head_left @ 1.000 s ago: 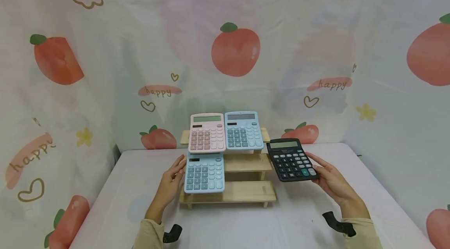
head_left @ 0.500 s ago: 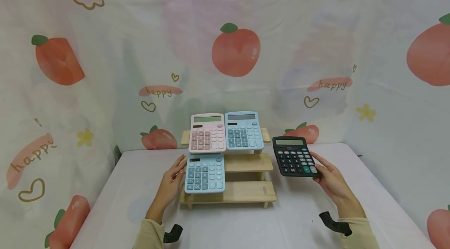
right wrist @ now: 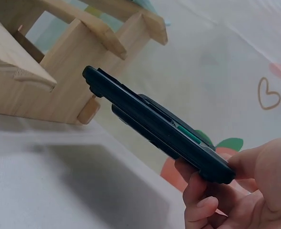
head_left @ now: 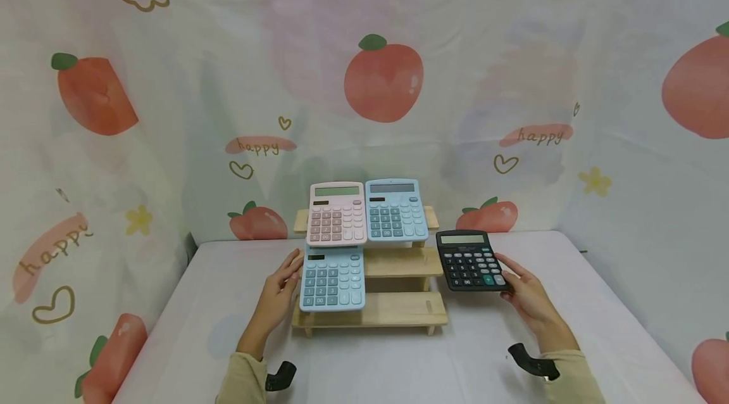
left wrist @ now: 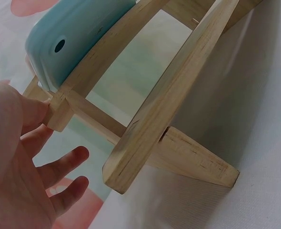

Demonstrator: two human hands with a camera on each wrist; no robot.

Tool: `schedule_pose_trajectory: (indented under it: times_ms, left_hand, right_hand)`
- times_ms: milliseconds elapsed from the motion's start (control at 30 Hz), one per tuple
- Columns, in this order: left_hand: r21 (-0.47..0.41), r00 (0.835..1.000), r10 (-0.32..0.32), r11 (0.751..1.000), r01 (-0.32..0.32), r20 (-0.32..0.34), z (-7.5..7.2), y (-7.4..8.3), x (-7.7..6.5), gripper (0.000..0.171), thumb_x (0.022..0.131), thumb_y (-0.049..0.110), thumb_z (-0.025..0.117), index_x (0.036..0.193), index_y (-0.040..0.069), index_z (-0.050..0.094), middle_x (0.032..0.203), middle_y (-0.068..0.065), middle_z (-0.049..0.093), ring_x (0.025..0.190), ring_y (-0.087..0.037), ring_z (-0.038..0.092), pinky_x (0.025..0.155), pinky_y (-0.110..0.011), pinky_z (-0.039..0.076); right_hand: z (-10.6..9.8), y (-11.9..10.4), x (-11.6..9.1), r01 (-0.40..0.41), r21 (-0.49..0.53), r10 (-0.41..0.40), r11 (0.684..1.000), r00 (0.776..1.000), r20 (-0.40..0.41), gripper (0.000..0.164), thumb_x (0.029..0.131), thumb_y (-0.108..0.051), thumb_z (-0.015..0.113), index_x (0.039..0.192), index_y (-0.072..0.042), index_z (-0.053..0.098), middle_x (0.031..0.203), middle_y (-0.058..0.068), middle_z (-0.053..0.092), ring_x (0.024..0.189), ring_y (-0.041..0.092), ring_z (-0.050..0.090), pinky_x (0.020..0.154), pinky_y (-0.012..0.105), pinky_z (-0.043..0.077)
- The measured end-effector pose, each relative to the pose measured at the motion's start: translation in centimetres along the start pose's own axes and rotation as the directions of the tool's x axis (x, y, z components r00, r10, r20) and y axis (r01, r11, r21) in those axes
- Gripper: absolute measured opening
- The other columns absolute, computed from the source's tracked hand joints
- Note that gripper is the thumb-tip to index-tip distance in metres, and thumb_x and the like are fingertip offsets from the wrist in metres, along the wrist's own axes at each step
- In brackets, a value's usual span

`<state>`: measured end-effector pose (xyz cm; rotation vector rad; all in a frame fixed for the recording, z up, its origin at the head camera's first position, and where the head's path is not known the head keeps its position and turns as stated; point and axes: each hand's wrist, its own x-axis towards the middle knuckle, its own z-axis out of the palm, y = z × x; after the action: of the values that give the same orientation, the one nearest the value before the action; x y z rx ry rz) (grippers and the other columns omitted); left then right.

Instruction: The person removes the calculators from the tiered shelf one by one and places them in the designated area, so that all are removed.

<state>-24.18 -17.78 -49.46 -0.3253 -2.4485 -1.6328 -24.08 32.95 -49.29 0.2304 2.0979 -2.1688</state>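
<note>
My right hand (head_left: pixel 532 303) pinches a black calculator (head_left: pixel 471 261) by its right edge, holding it just right of the three-step wooden display rack (head_left: pixel 404 310). In the right wrist view the black calculator (right wrist: pixel 155 125) shows edge-on, above the table, thumb on one face and fingers beneath. My left hand (head_left: pixel 274 299) is at the rack's left side. The left wrist view has its thumb and index finger at the end of the middle board (left wrist: pixel 59 114), other fingers spread. A light blue calculator (head_left: pixel 333 278) leans on that middle step, next to this hand.
A pink calculator (head_left: pixel 336 214) and another blue calculator (head_left: pixel 396 210) stand side by side on the top step. The rack stands on a white-covered table (head_left: pixel 398 366). Behind it hangs a cloth backdrop (head_left: pixel 455 75) printed with peaches.
My right hand first carried the black calculator right and slightly up, away from the rack, then back left and down beside it. The left hand stays in place.
</note>
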Motion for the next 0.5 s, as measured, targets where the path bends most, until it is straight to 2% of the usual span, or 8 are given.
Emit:
schedule_pose_trajectory:
  times_ms: [33, 133, 233, 267, 500]
  left_hand:
    - [-0.001, 1.0, -0.005, 1.0, 0.005, 0.002, 0.0, 0.6, -0.1, 0.039, 0.107, 0.01, 0.046, 0.144, 0.001, 0.054, 0.164, -0.013, 0.035, 0.153, -0.037, 0.029, 0.111, -0.059, 0.041]
    - [0.001, 1.0, -0.016, 1.0, 0.016, 0.002, 0.0, 0.7, -0.1, 0.04, 0.107, 0.009, 0.046, 0.145, 0.001, 0.053, 0.164, -0.013, 0.035, 0.154, -0.038, 0.028, 0.112, -0.059, 0.04]
    - [0.01, 1.0, -0.028, 1.0, 0.028, 0.006, 0.0, 0.6, -0.1, 0.04, 0.107, 0.008, 0.045, 0.146, 0.002, 0.053, 0.165, -0.012, 0.033, 0.154, -0.038, 0.027, 0.113, -0.061, 0.038]
    - [0.012, 1.0, -0.028, 1.0, 0.028, 0.006, 0.1, 0.0, 0.0, 0.04, 0.107, 0.009, 0.045, 0.146, 0.004, 0.053, 0.165, -0.011, 0.034, 0.154, -0.037, 0.027, 0.114, -0.061, 0.038]
    - [0.045, 1.0, 0.011, 0.999, -0.01, -0.006, 0.1, -0.3, 0.0, 0.039, 0.107, 0.009, 0.045, 0.145, 0.004, 0.055, 0.164, -0.014, 0.036, 0.152, -0.041, 0.03, 0.111, -0.062, 0.04]
  right_hand:
    - [0.0, 0.1, 0.1, -0.004, -0.003, 0.004, 1.0, 1.0, -0.002, 0.054, 0.111, -0.019, 0.035, 0.162, -0.009, 0.02, 0.101, -0.029, 0.063, 0.082, -0.002, 0.056, 0.068, 0.02, 0.044]
    - [-0.1, 0.5, 0.2, -0.015, -0.02, 0.015, 1.0, 1.0, -0.009, 0.054, 0.111, -0.017, 0.033, 0.162, -0.01, 0.02, 0.101, -0.031, 0.061, 0.082, -0.003, 0.055, 0.068, 0.02, 0.044]
    - [-0.2, 0.8, 0.3, -0.027, -0.035, 0.027, 0.999, 0.999, -0.019, 0.054, 0.11, -0.016, 0.031, 0.162, -0.01, 0.02, 0.102, -0.032, 0.059, 0.084, -0.004, 0.055, 0.069, 0.02, 0.044]
    - [-0.2, 0.9, 0.4, -0.032, -0.042, 0.031, 0.999, 0.999, -0.02, 0.054, 0.11, -0.016, 0.031, 0.163, -0.011, 0.02, 0.102, -0.033, 0.059, 0.084, -0.004, 0.055, 0.069, 0.02, 0.044]
    - [-0.4, 1.6, 0.8, -0.055, -0.061, 0.054, 0.997, 0.998, -0.014, 0.054, 0.111, -0.019, 0.031, 0.163, -0.011, 0.02, 0.104, -0.031, 0.056, 0.087, -0.003, 0.054, 0.07, 0.021, 0.043]
